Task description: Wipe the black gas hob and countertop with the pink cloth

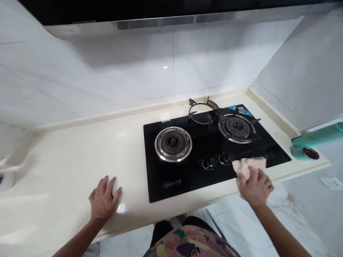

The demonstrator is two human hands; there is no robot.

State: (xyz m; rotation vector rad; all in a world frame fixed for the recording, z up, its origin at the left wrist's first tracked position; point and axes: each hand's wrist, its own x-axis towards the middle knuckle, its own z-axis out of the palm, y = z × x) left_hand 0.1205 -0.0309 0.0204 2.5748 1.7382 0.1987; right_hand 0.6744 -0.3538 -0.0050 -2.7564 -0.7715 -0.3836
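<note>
A pale pink cloth (248, 166) lies bunched under my right hand (255, 187), pressed on the front right part of the black glass gas stove (198, 171). The fingers are bent over the cloth, just right of the two control knobs (212, 162). My left hand (103, 201) rests palm down on the cream countertop (80, 153), fingers spread, left of the stove. The left burner (173, 144) is bare of its pan support. On the right burner (237, 127) a dark pan support stands in place.
A removed pan support (200, 113) sits behind the stove's middle, partly over its back edge. At the right stand a teal open-topped can (305, 153) and a green cylinder (318, 137). The range hood (187, 19) hangs above. A white object (7, 180) is at the far left.
</note>
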